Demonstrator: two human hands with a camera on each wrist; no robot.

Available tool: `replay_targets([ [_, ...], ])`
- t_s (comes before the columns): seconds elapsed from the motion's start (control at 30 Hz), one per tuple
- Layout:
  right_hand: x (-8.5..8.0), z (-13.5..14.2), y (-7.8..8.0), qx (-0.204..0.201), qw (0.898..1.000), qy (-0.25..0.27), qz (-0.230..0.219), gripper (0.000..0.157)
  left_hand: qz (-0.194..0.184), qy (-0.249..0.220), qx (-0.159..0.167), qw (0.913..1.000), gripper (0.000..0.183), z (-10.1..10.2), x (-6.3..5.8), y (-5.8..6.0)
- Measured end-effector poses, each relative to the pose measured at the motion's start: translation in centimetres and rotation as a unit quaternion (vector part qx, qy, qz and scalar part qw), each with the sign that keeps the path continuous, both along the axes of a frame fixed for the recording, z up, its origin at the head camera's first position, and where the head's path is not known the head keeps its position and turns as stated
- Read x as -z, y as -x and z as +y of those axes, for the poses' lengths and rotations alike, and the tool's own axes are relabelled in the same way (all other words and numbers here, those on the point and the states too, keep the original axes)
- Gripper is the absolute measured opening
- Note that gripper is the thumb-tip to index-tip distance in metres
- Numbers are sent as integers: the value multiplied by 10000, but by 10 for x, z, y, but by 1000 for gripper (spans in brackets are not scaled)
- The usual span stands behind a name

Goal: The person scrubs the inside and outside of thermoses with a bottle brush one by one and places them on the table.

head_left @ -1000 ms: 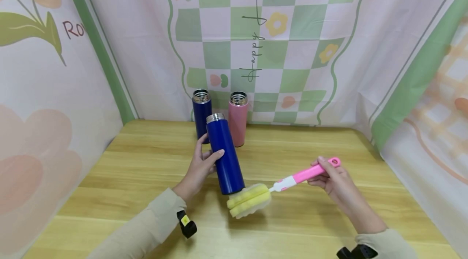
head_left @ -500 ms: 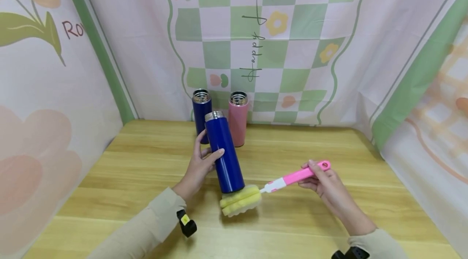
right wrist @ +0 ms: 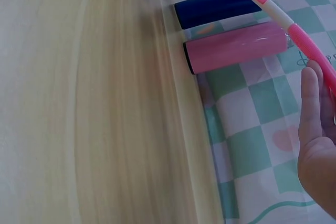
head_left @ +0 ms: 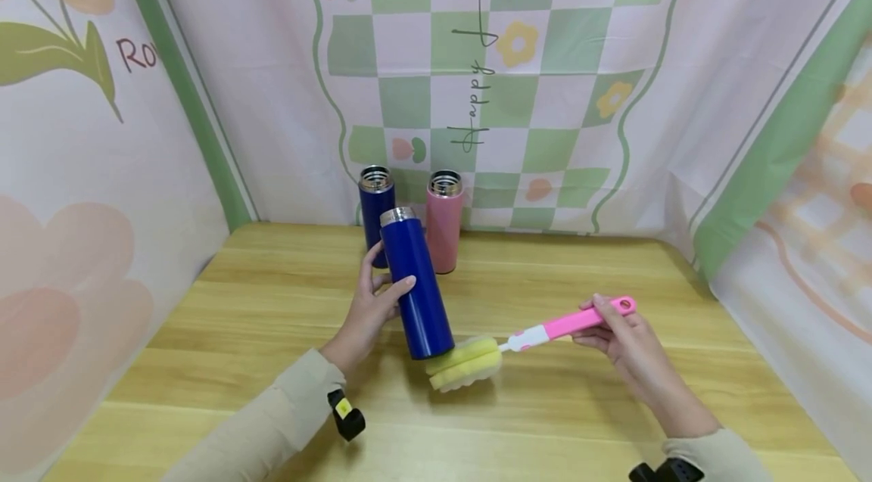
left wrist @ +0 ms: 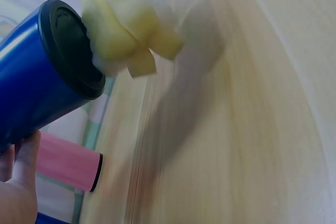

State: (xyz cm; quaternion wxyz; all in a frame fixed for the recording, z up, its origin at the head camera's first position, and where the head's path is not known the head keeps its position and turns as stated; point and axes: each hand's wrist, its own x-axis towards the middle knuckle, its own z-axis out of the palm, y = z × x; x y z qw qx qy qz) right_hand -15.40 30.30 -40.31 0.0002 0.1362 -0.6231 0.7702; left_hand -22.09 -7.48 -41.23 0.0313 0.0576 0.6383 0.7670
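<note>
My left hand (head_left: pixel 371 315) grips a blue bottle (head_left: pixel 421 293) round its middle, tilted, with its bare metal neck up and its base toward me. In the left wrist view the bottle's black base (left wrist: pixel 71 48) hangs above the table. A sponge bottle brush is in my right hand (head_left: pixel 630 342), fingers and thumb pinching its pink handle (head_left: pixel 575 321). The brush's yellow and white sponge head (head_left: pixel 466 365) lies against the blue bottle's base. From the right wrist, the white and pink shaft (right wrist: pixel 273 11) runs up to the sponge.
Behind the held bottle stand a dark blue bottle (head_left: pixel 377 213) and a pink bottle (head_left: pixel 443 228), both upright and lidless with metal necks. The wooden table (head_left: pixel 272 315) ends at a patterned curtain (head_left: pixel 511 88) at the back.
The brush slid left under the bottle's base, then came back right, my right hand moving with it. The blue bottle shifted only slightly; the standing bottles stayed put.
</note>
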Motion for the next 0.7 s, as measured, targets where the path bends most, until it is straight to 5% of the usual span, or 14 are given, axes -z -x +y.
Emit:
replay_targets([
  [0.7,-15,-3,-5,-269,9994,24,219,34,-27,-51,-81,10000,86,0,2,0],
])
